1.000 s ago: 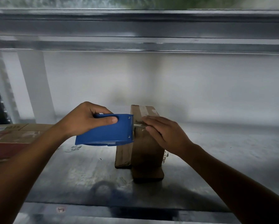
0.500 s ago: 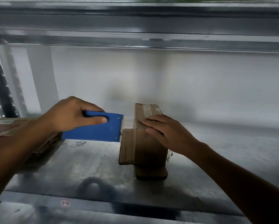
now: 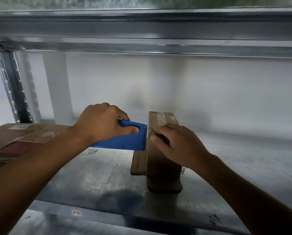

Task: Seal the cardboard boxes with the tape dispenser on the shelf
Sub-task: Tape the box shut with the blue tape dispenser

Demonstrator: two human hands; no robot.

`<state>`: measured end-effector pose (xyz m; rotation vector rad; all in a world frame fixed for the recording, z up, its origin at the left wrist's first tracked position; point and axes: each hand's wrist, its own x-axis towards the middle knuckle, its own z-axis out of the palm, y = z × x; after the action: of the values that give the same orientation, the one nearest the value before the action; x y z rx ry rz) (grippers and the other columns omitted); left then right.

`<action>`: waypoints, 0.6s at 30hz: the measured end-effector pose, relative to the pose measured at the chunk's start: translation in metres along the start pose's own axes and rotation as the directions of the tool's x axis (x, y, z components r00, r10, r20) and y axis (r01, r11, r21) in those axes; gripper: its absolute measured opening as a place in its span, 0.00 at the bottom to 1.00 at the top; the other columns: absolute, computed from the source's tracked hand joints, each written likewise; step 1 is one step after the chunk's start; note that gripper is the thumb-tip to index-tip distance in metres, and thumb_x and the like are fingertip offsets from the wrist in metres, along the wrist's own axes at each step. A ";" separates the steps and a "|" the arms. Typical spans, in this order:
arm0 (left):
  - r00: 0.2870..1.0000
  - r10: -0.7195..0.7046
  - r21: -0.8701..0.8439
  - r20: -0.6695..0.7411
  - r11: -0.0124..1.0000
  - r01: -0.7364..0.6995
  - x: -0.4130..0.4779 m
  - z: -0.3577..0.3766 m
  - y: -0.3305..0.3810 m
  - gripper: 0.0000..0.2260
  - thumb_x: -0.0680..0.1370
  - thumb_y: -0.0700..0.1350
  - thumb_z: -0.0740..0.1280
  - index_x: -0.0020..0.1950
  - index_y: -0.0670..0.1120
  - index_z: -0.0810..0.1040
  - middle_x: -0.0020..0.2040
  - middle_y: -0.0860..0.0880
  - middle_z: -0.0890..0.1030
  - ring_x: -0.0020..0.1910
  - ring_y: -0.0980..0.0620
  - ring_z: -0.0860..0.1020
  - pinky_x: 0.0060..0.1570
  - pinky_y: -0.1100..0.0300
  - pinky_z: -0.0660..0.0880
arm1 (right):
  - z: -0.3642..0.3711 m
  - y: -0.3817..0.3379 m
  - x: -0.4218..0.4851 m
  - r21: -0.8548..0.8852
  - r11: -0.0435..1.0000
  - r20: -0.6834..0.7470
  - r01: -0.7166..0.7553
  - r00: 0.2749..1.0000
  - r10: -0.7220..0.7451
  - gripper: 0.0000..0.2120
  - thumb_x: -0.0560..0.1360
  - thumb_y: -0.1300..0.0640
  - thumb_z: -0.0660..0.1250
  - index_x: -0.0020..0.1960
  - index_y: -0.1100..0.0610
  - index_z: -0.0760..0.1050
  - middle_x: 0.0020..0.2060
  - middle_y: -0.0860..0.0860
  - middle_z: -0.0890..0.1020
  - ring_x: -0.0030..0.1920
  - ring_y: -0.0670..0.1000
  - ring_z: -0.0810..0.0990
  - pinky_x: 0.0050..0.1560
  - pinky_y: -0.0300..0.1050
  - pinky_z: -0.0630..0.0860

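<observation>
Single head-worn wide-angle view, facing forward and slightly down into a metal shelf (image 3: 94, 180), close to the small upright cardboard box (image 3: 160, 160) at centre, upper shelf beam above it, both forearms entering from below.

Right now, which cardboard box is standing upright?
The small box mid-shelf under the right hand stands upright; the wide box at left lies flat.

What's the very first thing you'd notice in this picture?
The bright blue tape dispenser stands out in the middle, gripped by the left hand with its toothed edge against a small upright cardboard box. The right hand presses on that box, which stands on a grey metal shelf.
</observation>
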<state>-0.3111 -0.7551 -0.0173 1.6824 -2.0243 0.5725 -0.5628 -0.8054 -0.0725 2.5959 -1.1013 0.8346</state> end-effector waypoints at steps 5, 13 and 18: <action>0.985 0.063 0.486 0.164 0.864 -0.136 0.003 0.022 -0.003 0.23 0.75 0.70 0.58 0.48 0.53 0.81 0.41 0.52 0.80 0.37 0.49 0.76 0.36 0.58 0.66 | 0.004 -0.010 -0.010 -0.098 0.995 -0.067 0.033 0.997 -0.040 0.22 0.82 0.37 0.49 0.54 0.49 0.77 0.49 0.46 0.82 0.46 0.46 0.78 0.52 0.44 0.76; 0.982 -0.038 0.293 -0.187 0.951 0.093 -0.005 0.039 -0.018 0.23 0.74 0.74 0.60 0.48 0.58 0.84 0.34 0.54 0.82 0.33 0.52 0.77 0.32 0.62 0.67 | -0.006 -0.024 0.005 -0.161 0.986 -0.028 0.038 0.999 -0.043 0.24 0.81 0.43 0.49 0.72 0.46 0.71 0.57 0.50 0.81 0.54 0.53 0.80 0.56 0.50 0.78; 0.954 -0.036 0.217 -0.299 0.970 0.105 0.001 0.032 -0.007 0.21 0.74 0.71 0.63 0.48 0.57 0.86 0.33 0.50 0.83 0.33 0.47 0.80 0.32 0.61 0.68 | -0.007 -0.022 0.008 -0.248 0.967 0.071 0.059 0.997 -0.042 0.24 0.83 0.38 0.49 0.71 0.44 0.73 0.65 0.51 0.79 0.61 0.55 0.79 0.60 0.52 0.75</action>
<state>-0.3063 -0.7752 -0.0422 1.6741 -1.7315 1.0025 -0.5458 -0.7924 -0.0615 2.4437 -1.0752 0.5630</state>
